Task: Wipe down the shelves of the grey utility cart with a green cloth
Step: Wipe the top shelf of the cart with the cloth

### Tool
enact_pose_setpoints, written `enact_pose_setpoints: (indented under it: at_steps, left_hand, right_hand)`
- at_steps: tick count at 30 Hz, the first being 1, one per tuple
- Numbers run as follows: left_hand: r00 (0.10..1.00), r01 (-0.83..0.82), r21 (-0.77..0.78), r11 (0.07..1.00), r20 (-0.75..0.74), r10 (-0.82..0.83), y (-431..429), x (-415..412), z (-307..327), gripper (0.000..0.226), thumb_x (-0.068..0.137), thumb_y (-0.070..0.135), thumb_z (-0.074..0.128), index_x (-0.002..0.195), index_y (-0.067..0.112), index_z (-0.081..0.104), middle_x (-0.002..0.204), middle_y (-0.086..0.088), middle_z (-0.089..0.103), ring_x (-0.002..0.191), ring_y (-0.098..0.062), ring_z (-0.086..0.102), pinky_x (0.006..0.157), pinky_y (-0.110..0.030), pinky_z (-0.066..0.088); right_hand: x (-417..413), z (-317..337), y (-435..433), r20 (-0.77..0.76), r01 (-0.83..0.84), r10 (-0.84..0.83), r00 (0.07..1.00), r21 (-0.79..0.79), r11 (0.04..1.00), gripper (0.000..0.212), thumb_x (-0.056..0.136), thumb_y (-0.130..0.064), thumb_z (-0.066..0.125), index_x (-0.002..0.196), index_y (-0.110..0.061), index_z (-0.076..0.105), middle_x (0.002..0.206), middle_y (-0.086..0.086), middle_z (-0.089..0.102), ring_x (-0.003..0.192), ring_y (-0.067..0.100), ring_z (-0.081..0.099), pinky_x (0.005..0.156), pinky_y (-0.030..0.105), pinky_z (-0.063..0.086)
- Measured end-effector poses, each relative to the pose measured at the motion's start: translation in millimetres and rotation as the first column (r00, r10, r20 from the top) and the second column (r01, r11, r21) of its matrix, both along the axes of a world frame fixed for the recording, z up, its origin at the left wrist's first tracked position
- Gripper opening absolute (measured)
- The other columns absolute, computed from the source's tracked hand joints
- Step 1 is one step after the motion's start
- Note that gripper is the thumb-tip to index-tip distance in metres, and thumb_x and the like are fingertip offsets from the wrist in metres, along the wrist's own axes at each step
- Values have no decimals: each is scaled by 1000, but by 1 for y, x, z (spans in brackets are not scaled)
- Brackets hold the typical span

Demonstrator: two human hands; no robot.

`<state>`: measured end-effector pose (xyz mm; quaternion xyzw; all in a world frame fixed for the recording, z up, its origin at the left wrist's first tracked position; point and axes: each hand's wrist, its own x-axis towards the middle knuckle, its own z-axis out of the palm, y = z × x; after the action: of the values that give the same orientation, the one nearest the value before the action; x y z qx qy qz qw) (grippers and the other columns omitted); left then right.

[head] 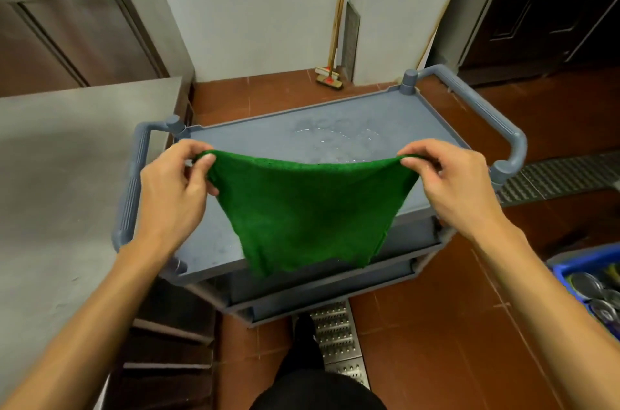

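— Well, hands first: what do they hold?
— Left hand [174, 181] pinches one top corner of the green cloth [312, 208] between thumb and curled fingers. Right hand [449, 181] pinches the other top corner the same way. They are raised and well apart, with the cloth stretched between them.
— And the cloth itself?
— Spread open, top edge sagging slightly in the middle, lower edge hanging loose. It is held above the near half of the cart [419, 252]. I cannot tell whether it touches the top shelf [402, 114].
— Condition of that shelf?
— Grey-blue with a raised rim, and a wet patch [335, 141] with droplets on its far half. Lower shelves [322, 289] show beneath the near end. Left handle [134, 188] and right handle [486, 114] stand at the two ends.
— Surroundings?
— Steel counter [67, 148] just left of the cart. Broom [330, 77] leaning on the far wall. Floor grate [563, 174] to the right, and a blue crate [577, 260] at near right, on the red tile floor [436, 309]
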<state>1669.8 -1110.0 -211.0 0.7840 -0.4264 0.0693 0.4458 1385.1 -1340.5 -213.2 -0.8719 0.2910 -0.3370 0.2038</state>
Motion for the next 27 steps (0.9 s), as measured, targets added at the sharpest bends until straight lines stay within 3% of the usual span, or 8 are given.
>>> enact_pose_setpoints:
  at_steps: [4,6,8,11,15,22,27]
  left_hand:
    - [999,37,-33,999,34,-35,-34,30,15,7,97,17,59,99,19,65,76,4,67,57,-5,66,59,-26,56]
    - [997,64,-57,996,45,-61,-50,46,21,8,96,14,60,99,17,67,81,3,67,56,-6,66,60,-30,56]
    - [994,101,-59,993,58,-97,-63,61,27,10,96,11,61,99,16,69,84,1,68,57,-7,66,59,-27,56]
    - [988,131,-14,991,80,-130,-79,83,34,12,95,10,63,102,16,71,83,2,68,60,-5,66,59,-19,55]
    - [985,159,6,987,62,-159,-99,106,33,13,93,9,64,103,12,73,81,2,68,61,-8,67,60,-23,55]
    - [983,177,41,983,46,-179,-132,135,32,14,94,10,63,103,15,73,79,6,68,63,-4,66,59,-17,54]
    - [989,139,26,990,-47,-138,-168,151,43,13,94,9,63,100,13,74,76,2,70,54,-10,67,53,-33,57]
  right_hand:
    - [31,20,-35,19,24,-23,1000,-44,999,11,92,-14,63,97,-18,72,90,-8,70,85,4,62,78,17,47]
    - [46,28,-51,32,42,-40,999,-45,998,12,92,-16,63,97,-19,73,91,-8,70,87,5,62,80,20,49]
    - [60,33,-65,40,55,-54,998,-44,998,12,92,-17,62,97,-20,72,92,-7,71,87,6,62,79,24,49]
    - [74,36,-84,18,57,-56,998,-29,998,12,93,-17,61,97,-22,72,92,-7,70,83,6,60,73,16,46]
    - [89,36,-101,4,64,-64,998,-39,997,12,93,-16,61,97,-21,71,93,-7,70,84,5,60,74,16,45]
    - [116,35,-131,-34,68,-69,997,-29,997,12,92,-17,62,96,-23,71,91,-10,69,84,5,61,73,19,47]
    - [144,39,-175,-17,97,-96,995,24,995,11,91,-19,64,96,-25,72,84,-22,63,83,-11,58,73,0,39]
